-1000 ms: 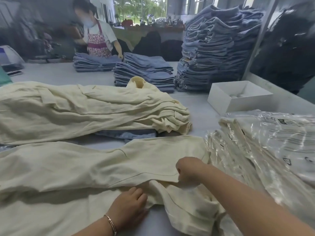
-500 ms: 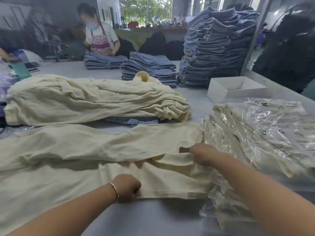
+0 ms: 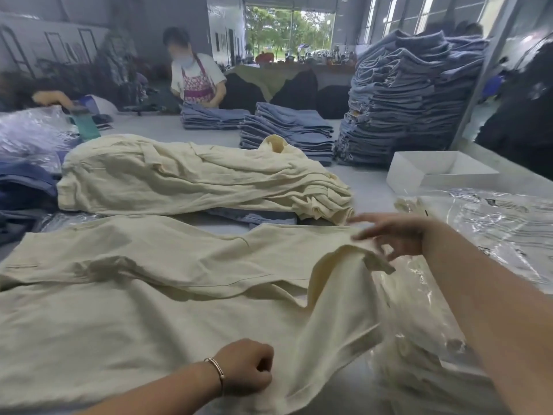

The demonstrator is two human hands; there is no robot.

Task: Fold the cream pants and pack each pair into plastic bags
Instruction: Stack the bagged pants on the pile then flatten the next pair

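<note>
Gripping the near hem of the pants [image 3: 167, 295], the left hand [image 3: 248, 366] is curled into a fist on the cloth at the table's front edge. Right hand [image 3: 392, 235] reaches across to the raised far corner of the same pair; fingers spread and motion-blurred, so I cannot tell whether they pinch the fabric or only touch it. Pants lie spread flat and lengthwise across the table [image 3: 371, 187], one edge lifted into a ridge between the two hands, not yet folded.

Just right of the pants: bagged pairs [image 3: 419, 369], overlapping, partly under the right forearm. Behind: pile of unfolded cream pants [image 3: 185, 178]. Further back: white box [image 3: 440, 172], denim stacks [image 3: 401, 94], another worker [image 3: 196, 79].

Risks, judged:
- Right hand loses the corner; the lifted edge drops and the fold lands skewed.
- Legs not aligned before folding; creases lock in, and the pair bags badly.
- Forearm drags across the slick bags, sliding finished packs toward the table edge.
- Loose cloth at the front edge slips off if the left grip eases.
</note>
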